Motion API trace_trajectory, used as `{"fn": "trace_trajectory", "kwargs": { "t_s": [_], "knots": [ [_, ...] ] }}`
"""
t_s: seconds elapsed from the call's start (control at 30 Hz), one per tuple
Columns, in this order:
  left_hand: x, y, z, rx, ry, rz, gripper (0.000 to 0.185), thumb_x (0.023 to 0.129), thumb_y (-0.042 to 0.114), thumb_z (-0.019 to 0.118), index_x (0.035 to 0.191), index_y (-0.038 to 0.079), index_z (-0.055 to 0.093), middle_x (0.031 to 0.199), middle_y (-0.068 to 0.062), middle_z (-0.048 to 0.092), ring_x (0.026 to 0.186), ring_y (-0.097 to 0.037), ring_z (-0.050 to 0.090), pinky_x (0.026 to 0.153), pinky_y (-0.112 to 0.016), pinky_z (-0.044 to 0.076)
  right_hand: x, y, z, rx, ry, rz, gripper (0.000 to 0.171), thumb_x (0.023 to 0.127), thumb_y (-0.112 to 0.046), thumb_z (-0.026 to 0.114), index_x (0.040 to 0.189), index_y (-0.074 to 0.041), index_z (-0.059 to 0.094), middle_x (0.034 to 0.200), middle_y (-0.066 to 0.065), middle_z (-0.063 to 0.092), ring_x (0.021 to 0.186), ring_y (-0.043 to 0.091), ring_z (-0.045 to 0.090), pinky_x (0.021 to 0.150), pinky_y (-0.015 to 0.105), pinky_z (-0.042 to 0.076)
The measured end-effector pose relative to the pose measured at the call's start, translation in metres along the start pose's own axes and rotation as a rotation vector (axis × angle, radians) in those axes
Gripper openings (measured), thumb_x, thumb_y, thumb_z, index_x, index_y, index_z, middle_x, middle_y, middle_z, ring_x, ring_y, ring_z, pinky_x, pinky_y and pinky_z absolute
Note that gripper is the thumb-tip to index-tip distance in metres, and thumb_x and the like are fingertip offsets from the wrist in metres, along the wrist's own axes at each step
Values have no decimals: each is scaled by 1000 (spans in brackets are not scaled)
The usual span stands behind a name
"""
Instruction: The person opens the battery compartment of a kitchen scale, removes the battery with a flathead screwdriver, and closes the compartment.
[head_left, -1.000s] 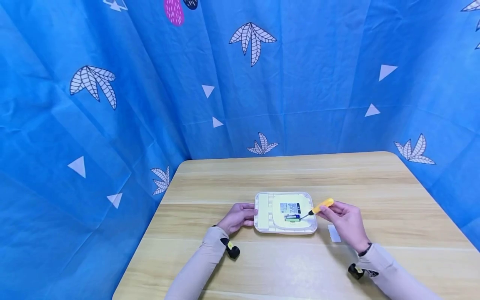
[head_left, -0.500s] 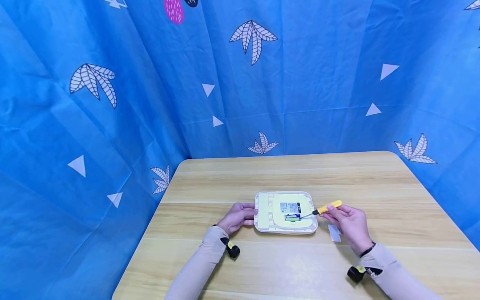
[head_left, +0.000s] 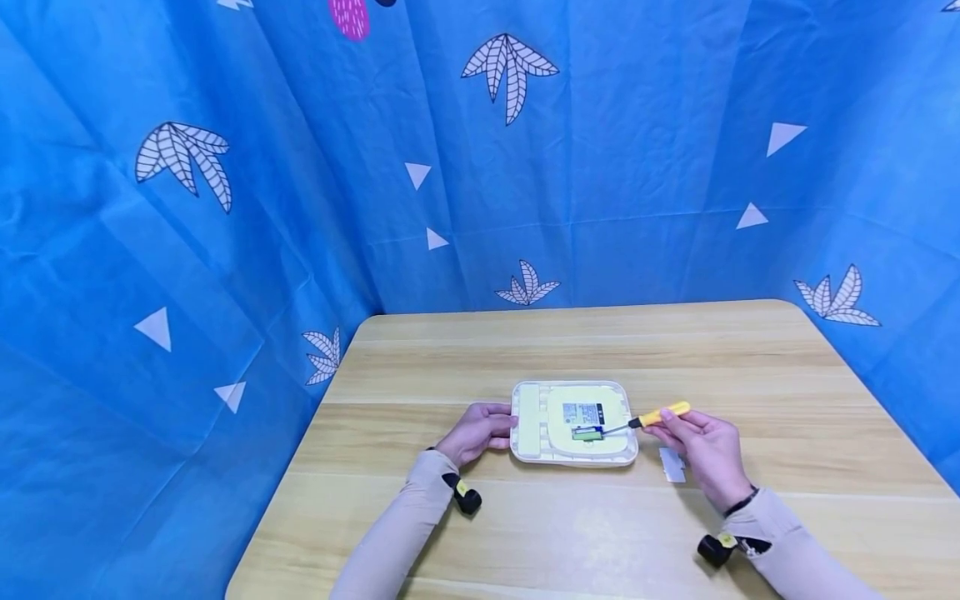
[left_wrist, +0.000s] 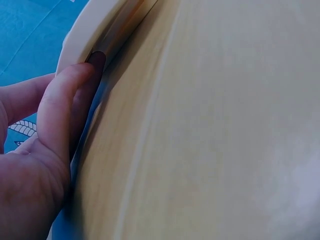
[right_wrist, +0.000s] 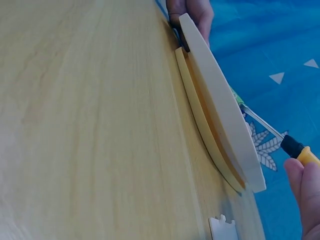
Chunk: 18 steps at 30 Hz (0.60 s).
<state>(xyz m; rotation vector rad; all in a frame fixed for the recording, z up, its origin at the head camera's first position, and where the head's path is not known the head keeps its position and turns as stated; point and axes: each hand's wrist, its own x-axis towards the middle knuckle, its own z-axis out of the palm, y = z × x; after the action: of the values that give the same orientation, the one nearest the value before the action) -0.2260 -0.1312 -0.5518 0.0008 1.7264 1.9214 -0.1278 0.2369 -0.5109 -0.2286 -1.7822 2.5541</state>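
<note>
A flat white rectangular device (head_left: 556, 454) lies on the table, its underside up, with a printed label (head_left: 582, 413) and an uncovered battery slot. A green battery (head_left: 588, 434) shows in the slot, and in the right wrist view something green pokes just above the device's surface. My left hand (head_left: 480, 433) grips the device's left edge, fingers curled at its rim in the left wrist view. Between thumb and fingers, my right hand (head_left: 708, 454) holds a screwdriver (head_left: 662, 415) by its yellow handle. The screwdriver's metal tip reaches the battery's right end.
A small white battery cover (head_left: 672, 465) with tabs lies on the wooden table (head_left: 555, 533), right of the device and beside my right hand. A blue patterned curtain (head_left: 630, 158) hangs behind the table and along its sides.
My right hand has shifted right, and the screwdriver handle now lies lower and farther out. Its tip stays at the battery. The left hand keeps its hold on the device. The head view tilts slightly.
</note>
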Motion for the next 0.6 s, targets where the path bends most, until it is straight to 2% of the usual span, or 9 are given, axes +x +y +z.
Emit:
{"fn": "trace_trajectory", "kwargs": {
  "t_s": [0.23, 0.6],
  "knots": [
    [1, 0, -1, -7, 3, -11, 44, 96, 0, 65, 137, -12, 54, 97, -3, 75, 86, -13, 75, 71, -22, 66, 1, 1, 1, 13, 0, -1, 22, 97, -6, 71, 114, 7, 72, 94, 9, 81, 88, 19, 80, 87, 26, 62],
    [0, 1, -1, -5, -7, -14, 46, 97, 2, 66, 138, -13, 52, 101, -6, 76, 89, -15, 76, 73, -23, 66, 1, 1, -2, 43, -3, 36, 11, 98, -6, 70, 107, -3, 76, 94, 9, 81, 88, 19, 80, 88, 25, 62]
  ]
}}
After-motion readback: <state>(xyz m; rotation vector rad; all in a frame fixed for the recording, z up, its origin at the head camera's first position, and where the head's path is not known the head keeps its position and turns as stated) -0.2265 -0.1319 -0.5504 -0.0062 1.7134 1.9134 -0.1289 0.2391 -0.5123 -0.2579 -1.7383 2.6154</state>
